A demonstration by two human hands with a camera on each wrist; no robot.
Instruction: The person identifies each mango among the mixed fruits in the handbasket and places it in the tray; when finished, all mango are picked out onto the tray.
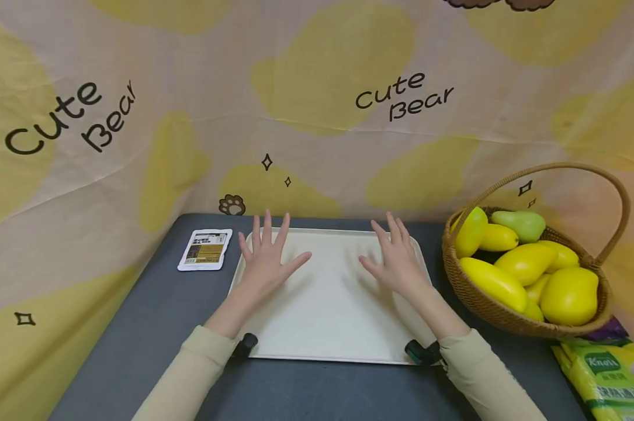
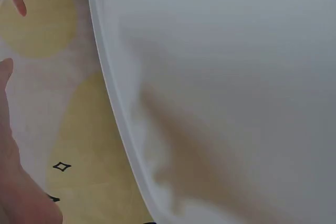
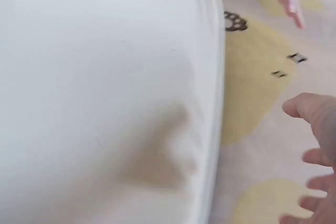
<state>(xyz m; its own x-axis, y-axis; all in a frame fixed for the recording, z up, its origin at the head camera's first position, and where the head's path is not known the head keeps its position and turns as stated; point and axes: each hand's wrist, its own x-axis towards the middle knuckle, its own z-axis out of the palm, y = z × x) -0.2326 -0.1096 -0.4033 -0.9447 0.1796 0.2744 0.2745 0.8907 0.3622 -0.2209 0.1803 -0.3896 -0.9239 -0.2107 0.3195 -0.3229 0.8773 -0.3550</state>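
A white rectangular tray [image 1: 332,292] lies on the grey table. Over its left part my left hand [image 1: 266,260] is held with fingers spread and nothing in it. My right hand [image 1: 398,260] hovers over the tray's right part, its fingers also spread and holding nothing. Both hands cast soft shadows on the tray surface. In the left wrist view, part of the left hand [image 2: 23,182] shows at the left edge beside the tray [image 2: 236,77]. The right wrist view has the right hand [image 3: 320,156] at its right edge.
A flat white package with a printed label [image 1: 206,250] lies left of the tray. On the right stands a wicker basket [image 1: 464,292] with several yellow and green fruits. A yellow-green Knorr bag [image 1: 606,374] is at the lower right. A patterned cloth [image 1: 317,117] hangs behind.
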